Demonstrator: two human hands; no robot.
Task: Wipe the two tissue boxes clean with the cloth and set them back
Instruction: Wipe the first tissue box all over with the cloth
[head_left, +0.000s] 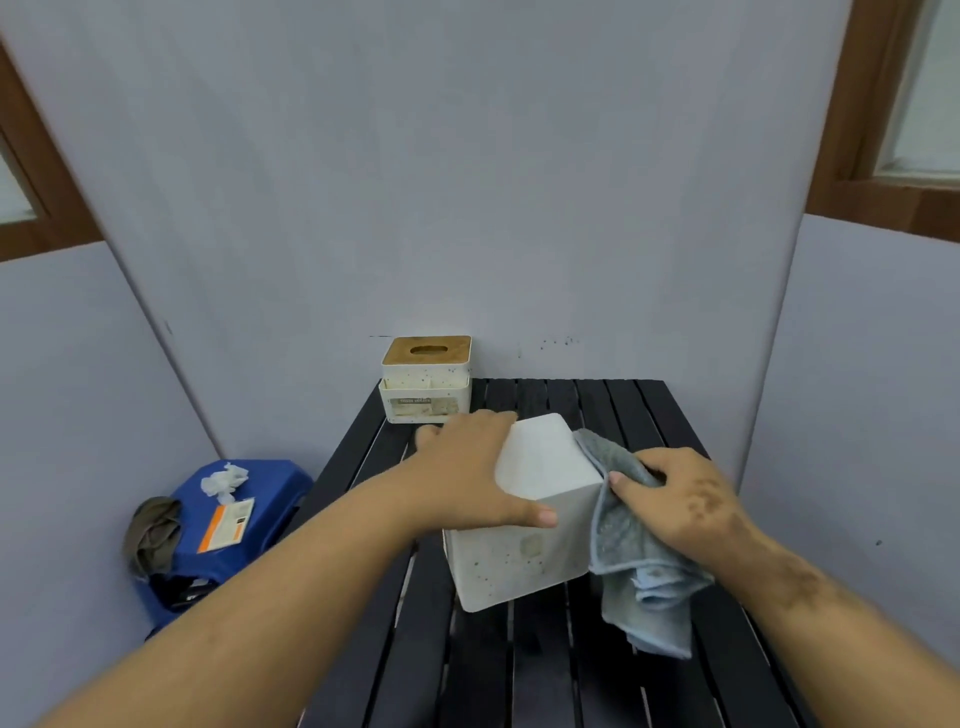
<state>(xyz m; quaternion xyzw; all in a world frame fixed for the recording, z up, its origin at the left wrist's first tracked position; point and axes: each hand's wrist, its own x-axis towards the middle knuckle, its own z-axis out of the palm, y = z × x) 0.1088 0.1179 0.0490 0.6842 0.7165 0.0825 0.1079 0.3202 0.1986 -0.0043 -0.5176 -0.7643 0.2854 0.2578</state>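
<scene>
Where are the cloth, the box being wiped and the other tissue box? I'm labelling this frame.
cloth (631, 551): head view, on its hanging grey-blue folds.
speckled white box (514, 564): head view, on its near side wall.
wooden-lidded tissue box (427, 351): head view, on its lid.

The left hand (467, 467) is covering the near tissue box's (524, 519) left side, and the cloth (631, 545) is hiding its right face. The label print on the far tissue box (426, 382) is reading too small. Both forearms are running off the bottom edge.
</scene>
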